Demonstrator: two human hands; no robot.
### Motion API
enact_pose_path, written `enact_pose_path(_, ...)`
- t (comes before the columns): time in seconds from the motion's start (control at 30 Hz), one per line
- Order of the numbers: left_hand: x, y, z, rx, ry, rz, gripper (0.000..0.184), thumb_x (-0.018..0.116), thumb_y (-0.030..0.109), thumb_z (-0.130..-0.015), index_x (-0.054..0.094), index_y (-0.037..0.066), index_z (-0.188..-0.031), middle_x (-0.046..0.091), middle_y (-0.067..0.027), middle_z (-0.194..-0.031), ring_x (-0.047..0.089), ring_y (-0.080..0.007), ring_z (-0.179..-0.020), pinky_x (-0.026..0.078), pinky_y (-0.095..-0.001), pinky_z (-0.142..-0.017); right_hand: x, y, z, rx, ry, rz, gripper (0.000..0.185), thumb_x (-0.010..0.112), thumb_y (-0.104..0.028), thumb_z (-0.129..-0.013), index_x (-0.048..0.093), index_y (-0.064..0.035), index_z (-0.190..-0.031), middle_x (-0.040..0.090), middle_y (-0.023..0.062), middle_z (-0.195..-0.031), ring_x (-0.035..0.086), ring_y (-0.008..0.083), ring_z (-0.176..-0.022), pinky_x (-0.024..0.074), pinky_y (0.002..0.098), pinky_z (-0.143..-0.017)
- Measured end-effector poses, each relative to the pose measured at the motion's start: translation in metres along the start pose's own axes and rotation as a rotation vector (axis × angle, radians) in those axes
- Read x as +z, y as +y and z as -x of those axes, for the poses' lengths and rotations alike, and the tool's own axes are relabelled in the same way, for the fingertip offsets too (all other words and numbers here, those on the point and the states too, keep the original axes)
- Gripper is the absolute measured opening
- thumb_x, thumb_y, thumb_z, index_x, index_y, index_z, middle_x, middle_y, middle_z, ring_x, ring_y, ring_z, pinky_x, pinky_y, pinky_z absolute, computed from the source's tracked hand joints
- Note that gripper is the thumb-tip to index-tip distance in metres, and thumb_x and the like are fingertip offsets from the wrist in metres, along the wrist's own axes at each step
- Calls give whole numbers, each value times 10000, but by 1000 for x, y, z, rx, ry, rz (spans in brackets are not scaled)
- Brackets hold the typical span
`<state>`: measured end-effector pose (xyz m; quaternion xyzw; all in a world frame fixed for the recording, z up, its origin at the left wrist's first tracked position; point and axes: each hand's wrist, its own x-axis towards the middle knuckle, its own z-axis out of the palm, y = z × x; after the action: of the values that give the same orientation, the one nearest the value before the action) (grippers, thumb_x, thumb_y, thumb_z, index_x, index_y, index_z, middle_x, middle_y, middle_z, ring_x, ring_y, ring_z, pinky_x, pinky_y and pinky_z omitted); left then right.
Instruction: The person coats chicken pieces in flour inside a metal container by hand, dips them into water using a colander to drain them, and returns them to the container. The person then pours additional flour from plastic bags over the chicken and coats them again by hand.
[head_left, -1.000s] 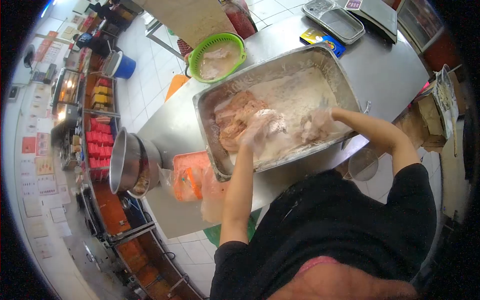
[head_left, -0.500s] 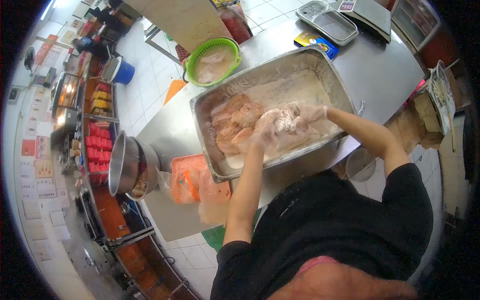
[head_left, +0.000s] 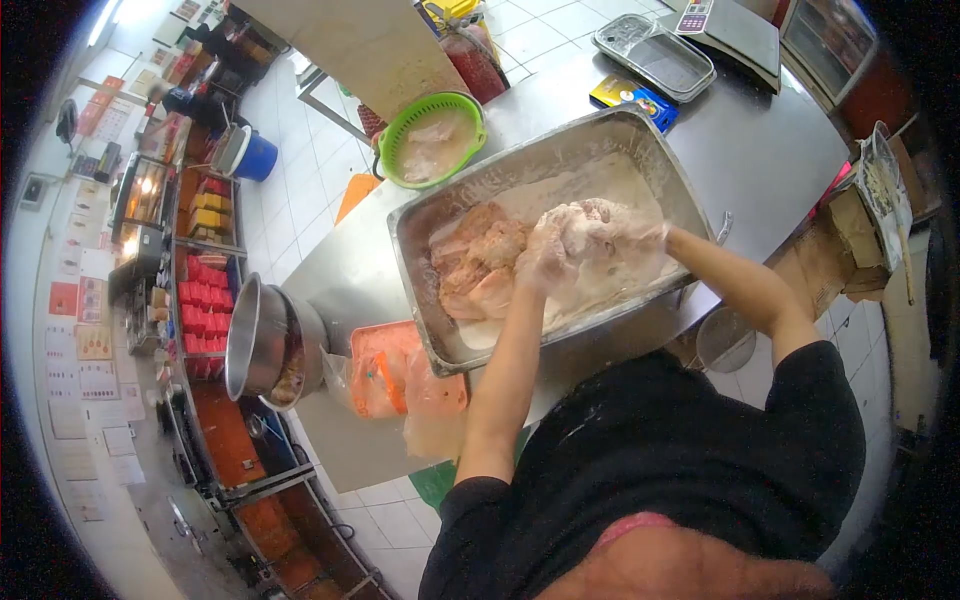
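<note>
Pink meat (head_left: 470, 255) and off-white powder (head_left: 625, 182) in a silver-grey tub (head_left: 411, 300).
Around the tub: a lime-green basket (head_left: 389, 140), a salmon-orange tray (head_left: 376, 340), a blue-and-yellow packet (head_left: 636, 101) (the loudest mix); beyond the tub, white floor tiles (head_left: 530, 32) in a grey grid.

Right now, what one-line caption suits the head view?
Left hand and right hand hold powdery meat in a metal tray.

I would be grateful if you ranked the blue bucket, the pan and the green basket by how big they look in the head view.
1. Pan
2. Green basket
3. Blue bucket, which also stands farther off
</note>
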<state>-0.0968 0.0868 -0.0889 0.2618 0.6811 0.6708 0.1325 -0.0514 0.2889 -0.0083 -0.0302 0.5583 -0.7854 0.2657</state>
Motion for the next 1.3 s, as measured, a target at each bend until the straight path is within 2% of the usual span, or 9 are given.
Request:
enact_pose_path(0.2, -15, 77, 36, -262, -140, -606, 293, 549, 233, -936, 618, 43, -1147, 670, -108, -1122, 655, -199, -990, 539, -293, -747, 11, -19, 6, 132, 153, 515, 346, 733, -187, -842, 577, -65, -1125, 606, 6, -1048, 530, 108, -999, 476, 295, -804)
enact_pose_path(0.3, -5, 133, 61, -330, -685, -1216, 327, 507, 275, -928, 670, 19, -1051, 694, -173, -1036, 679, -258, -946, 545, -332, -757, -28, 15, -24, -431, -224, 1983, 210, 732, -116, -804, 604, -74, -964, 638, 23, -943, 565, 107, -818, 484, 285, -647)
enact_pose_path(0.4, -10, 96, 55, -301, -703, -1281, 391, 488, 344, -912, 701, 22, -973, 706, -195, -930, 695, -293, -879, 548, -373, -749, -29, -30, -35, -513, -600, 2155, 206, 739, -77, -761, 624, -55, -931, 658, 59, -916, 607, 130, -771, 502, 303, -600)
enact_pose_path(0.53, -25, 91, 51, -42, -748, -1131, 337, 470, 305, -931, 703, 61, -923, 706, -163, -844, 696, -247, -798, 545, -378, -706, 36, -137, -39, 285, -176, 863, 307, 744, -161, -806, 645, -46, -1073, 663, 61, -1083, 603, 170, -1050, 490, 354, -908)
enact_pose_path(0.8, -32, 60, 39, -491, 126, 371, 387, 439, 416, -1010, 633, 82, -1018, 660, -53, -893, 611, -151, -797, 526, -286, -710, 10, -108, -97, -573, -413, 1072, 393, 695, -253, -890, 614, -52, -1218, 665, 60, -1065, 607, 149, -985, 492, 340, -911)
enact_pose_path(0.87, -28, 40, 30, -290, 268, 893, 420, 418, 462, -1015, 582, 92, -1125, 641, -33, -1013, 611, -160, -842, 525, -260, -717, 24, -105, -80, 13, -208, 710, 411, 681, -310, -896, 618, -45, -1204, 673, 83, -1051, 623, 169, -938, 512, 359, -862)
enact_pose_path(1.07, 1, 31, 10, -487, 522, 1465, 450, 356, 476, -1027, 556, 99, -1173, 635, -68, -1069, 632, -199, -895, 550, -307, -750, 55, -39, -60, 107, 221, 1123, 378, 686, -370, -857, 641, -50, -1053, 672, 59, -965, 622, 150, -887, 517, 311, -766)
enact_pose_path(1.2, 3, -5, 1, -195, 239, 1089, 472, 356, 504, -1018, 540, 111, -1205, 635, -68, -1082, 631, -208, -903, 554, -319, -750, 60, -21, -45, -151, 363, 758, 275, 689, -215, -836, 623, -35, -1033, 648, 78, -934, 614, 173, -888, 510, 348, -792)
enact_pose_path(1.3, -2, 68, 10, -543, 655, 1114, 471, 368, 512, -1013, 528, 120, -1220, 634, -68, -1088, 625, -204, -867, 547, -312, -712, 41, -11, -60, -249, 282, 749, 265, 692, -195, -830, 625, -40, -1034, 629, 47, -885, 595, 153, -841, 511, 340, -762)
